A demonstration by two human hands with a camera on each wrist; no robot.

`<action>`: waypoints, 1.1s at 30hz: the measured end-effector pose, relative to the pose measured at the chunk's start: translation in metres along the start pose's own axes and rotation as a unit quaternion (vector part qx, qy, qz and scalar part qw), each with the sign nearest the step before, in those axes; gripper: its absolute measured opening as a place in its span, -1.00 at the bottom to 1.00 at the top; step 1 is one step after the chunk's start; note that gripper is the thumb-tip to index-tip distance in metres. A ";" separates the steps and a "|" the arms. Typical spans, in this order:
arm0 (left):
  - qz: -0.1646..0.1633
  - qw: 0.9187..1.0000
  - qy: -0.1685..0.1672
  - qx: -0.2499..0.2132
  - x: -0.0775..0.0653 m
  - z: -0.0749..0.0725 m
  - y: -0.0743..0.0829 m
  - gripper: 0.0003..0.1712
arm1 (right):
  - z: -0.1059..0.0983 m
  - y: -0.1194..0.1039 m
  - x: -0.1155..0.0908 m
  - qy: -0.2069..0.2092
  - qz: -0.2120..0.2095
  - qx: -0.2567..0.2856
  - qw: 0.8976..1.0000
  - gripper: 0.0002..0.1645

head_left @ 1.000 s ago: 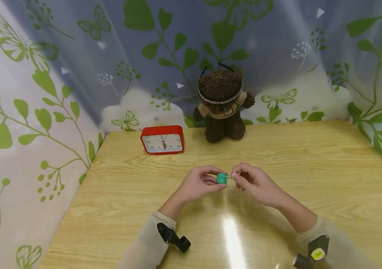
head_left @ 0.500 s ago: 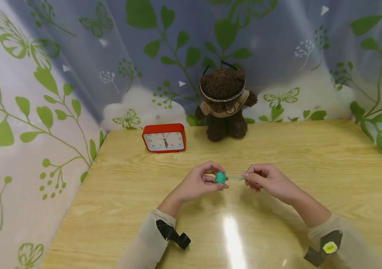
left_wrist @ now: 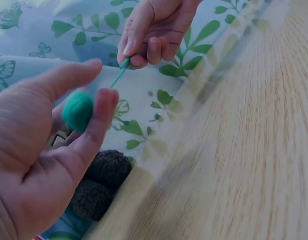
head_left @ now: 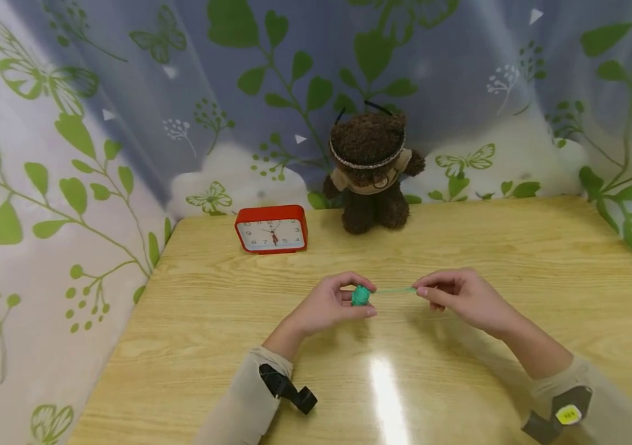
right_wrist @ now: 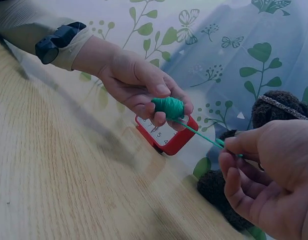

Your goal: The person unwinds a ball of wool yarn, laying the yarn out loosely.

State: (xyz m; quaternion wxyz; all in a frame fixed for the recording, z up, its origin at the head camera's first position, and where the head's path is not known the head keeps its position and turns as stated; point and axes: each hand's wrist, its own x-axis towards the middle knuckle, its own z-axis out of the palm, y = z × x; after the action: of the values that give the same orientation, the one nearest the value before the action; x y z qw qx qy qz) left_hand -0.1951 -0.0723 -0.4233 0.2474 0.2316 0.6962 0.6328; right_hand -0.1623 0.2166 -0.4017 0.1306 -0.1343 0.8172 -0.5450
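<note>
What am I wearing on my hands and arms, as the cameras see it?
Both the left hand and right hand are ungloved. The left sleeve and right sleeve are long and beige. A dark left wrist device and right wrist device sit over the cuffs; the right one bears a yellow label, its marking unreadable.

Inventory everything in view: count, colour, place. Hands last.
Thread bundle: 1, green, in the left hand
Thread strand: 1, green, from bundle to right hand
Table: 1, pale wood, below the hands
Clock: 1, red with white face, far left on table
Plush toy: 1, brown, right of clock
Headband: 1, silvery, around toy's head
Patterned cloth: count unclear, white, blue and green, behind table
Wrist cameras: 2, black, on the sleeves
Sleeves: 2, beige, one per arm
Hands: 2, bare, above table
</note>
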 end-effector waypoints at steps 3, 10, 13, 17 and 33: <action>0.000 0.999 0.048 0.011 0.000 0.000 -0.001 -0.65 | -0.002 0.001 -0.004 0.029 0.012 -0.009 0.999 -0.54; 0.018 0.997 0.065 -0.032 0.001 -0.001 0.003 -0.63 | -0.008 0.012 -0.008 0.046 0.021 -0.040 0.998 -0.56; 0.020 0.997 0.065 -0.028 0.001 -0.002 0.003 -0.61 | -0.012 0.013 -0.007 0.045 0.012 -0.076 0.996 -0.58; 0.031 0.997 0.066 -0.030 -0.001 -0.002 0.002 -0.60 | -0.020 0.011 -0.008 0.060 0.013 -0.128 0.990 -0.58; 0.030 0.999 0.036 -0.027 0.003 -0.007 -0.003 -0.68 | -0.062 0.034 -0.015 0.054 0.035 -0.124 0.990 -0.63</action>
State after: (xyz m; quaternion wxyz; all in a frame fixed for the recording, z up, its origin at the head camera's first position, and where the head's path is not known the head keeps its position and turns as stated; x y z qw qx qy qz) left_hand -0.2017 -0.0761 -0.4259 0.2093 0.2220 0.6801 0.6667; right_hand -0.1730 0.2878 -0.4085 0.0875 -0.0914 0.8884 -0.4413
